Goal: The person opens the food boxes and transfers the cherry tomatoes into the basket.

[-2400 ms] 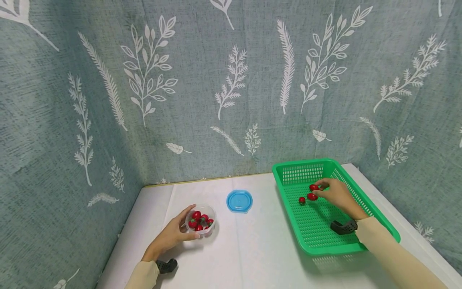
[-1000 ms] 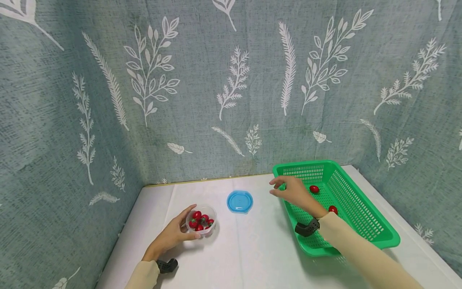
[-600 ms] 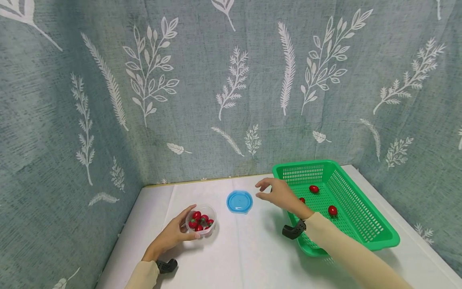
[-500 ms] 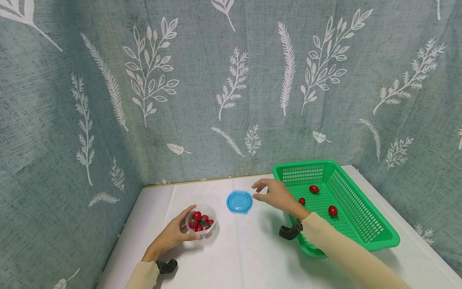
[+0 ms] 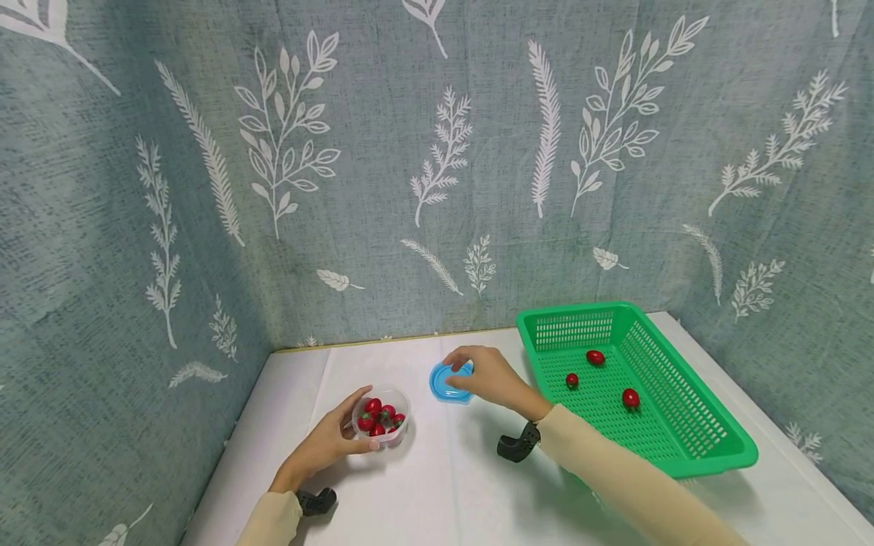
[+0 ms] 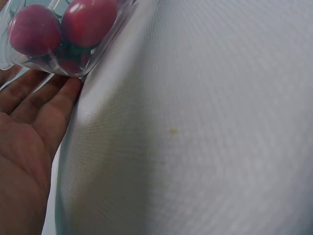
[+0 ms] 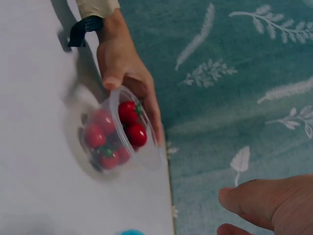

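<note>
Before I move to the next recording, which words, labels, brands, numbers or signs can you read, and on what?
None: no readable text in any view.
Blue lid: partly hidden by the right hand; any marking is too small to read.
Clear container and green basket: no lettering visible.
Patterned cloth: white leaf shapes only.

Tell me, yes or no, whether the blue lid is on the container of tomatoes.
No, the blue lid lies on the white table, apart from the clear container that the left hand holds with its top open.
</note>
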The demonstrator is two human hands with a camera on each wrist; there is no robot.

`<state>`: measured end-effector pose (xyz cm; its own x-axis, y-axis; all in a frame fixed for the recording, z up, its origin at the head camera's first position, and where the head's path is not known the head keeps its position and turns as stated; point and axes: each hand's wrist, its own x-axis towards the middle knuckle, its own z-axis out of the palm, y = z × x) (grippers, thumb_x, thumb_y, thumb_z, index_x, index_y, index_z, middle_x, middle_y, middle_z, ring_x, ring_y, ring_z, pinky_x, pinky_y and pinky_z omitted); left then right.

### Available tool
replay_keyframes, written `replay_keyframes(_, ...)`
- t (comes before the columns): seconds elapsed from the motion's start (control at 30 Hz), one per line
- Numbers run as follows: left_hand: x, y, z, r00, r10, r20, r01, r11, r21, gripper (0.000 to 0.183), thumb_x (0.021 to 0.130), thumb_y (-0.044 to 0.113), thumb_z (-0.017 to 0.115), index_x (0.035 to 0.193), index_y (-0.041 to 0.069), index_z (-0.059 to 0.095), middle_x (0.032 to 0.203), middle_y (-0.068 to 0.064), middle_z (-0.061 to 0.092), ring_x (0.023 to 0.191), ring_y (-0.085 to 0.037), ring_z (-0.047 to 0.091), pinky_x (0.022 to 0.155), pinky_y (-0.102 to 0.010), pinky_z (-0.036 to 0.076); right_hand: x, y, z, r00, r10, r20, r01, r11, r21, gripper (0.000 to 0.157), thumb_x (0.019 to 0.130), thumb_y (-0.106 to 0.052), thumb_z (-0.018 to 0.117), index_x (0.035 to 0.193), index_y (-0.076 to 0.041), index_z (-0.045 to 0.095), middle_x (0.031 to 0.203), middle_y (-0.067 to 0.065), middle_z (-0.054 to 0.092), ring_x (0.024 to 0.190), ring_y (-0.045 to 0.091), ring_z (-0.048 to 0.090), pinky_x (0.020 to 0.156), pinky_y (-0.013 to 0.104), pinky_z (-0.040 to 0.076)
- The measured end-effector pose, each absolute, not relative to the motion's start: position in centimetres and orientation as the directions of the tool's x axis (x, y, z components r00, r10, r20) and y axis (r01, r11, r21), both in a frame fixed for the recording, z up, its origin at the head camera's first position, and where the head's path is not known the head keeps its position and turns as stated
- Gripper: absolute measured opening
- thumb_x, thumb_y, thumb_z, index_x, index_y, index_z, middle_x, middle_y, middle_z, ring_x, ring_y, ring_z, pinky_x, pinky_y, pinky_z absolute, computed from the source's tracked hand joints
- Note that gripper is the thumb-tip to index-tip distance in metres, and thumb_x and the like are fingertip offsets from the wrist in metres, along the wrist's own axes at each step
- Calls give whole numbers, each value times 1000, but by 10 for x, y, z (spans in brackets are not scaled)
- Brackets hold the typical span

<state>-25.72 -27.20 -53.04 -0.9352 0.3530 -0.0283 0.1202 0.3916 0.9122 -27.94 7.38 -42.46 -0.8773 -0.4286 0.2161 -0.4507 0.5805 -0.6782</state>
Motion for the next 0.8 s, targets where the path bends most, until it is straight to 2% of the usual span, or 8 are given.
replay_keyframes(0.1,-257,-272,-531,-936,351,-32,115,389,914,108,79,30,92,164,21,27,168,-17,23,152,-38,27,116,-53,35,-278,62,-425,-861,-457,221,-477,578,-663,21,92,-18,77,113,-15,75,100,1,73,91,17,66,81,38,55)
replay_keyframes(0.17,-257,-273,-531,-936,349,-35,111,389,915,107,79,30,92,164,22,27,168,-16,23,152,-38,27,116,-52,35,-276,54,-425,-852,-474,223,-490,570,-660,21,92,-18,78,112,-15,75,101,3,74,96,19,67,84,41,56)
replay_keyframes(0.37,-257,-272,-529,-936,350,-43,104,390,915,105,79,30,92,163,25,29,167,-13,27,151,-35,31,116,-49,37,-274,34,-428,-840,-496,219,-507,577,-640,22,90,-22,80,111,-17,76,100,-1,75,95,17,68,84,38,56)
replay_keyframes(0.6,-257,-271,-529,-934,354,-46,96,375,922,107,79,29,92,164,21,28,166,-14,28,150,-35,32,116,-50,36,-268,11,-430,-816,-535,219,-534,552,-640,23,91,-22,80,112,-13,76,103,5,75,97,20,69,85,35,56)
replay_keyframes(0.8,-256,-271,-528,-936,350,-42,103,385,917,106,79,30,92,164,22,28,167,-15,26,150,-37,32,116,-52,36,-266,-4,-438,-807,-551,211,-539,544,-643,22,91,-21,80,111,-14,76,103,5,75,93,14,68,81,29,56)
